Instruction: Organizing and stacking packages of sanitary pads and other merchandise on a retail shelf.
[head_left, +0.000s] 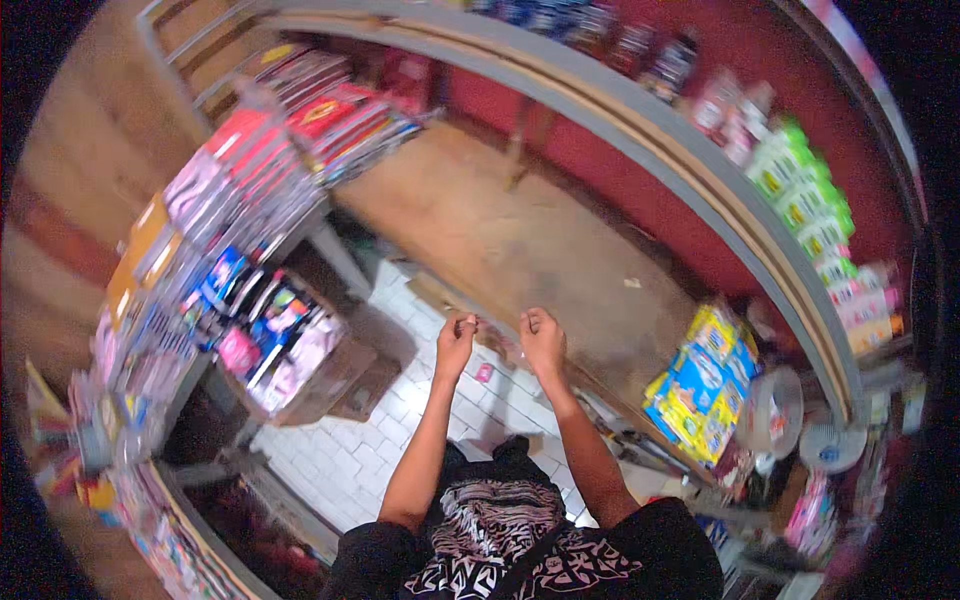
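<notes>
Both hands are raised in front of my body, a short gap between them. My left hand (456, 346) has its fingers curled, thumb near the fingertips, above the white tiled floor (352, 457). To its right, my right hand (543, 341) also has curled fingers, over the near edge of a brown wooden shelf board (480, 202). Blur hides whether either hand pinches something small. A small pink object (484, 372) shows on the floor between my forearms.
A cardboard box (330, 397) of colourful packets stands at the left, near stacked notebooks or packs (352, 127). Yellow-and-blue packets (705, 386) lie at the board's right end. A grey-edged shelf (637, 124) curves behind, with green-and-white packs (802, 202) beyond.
</notes>
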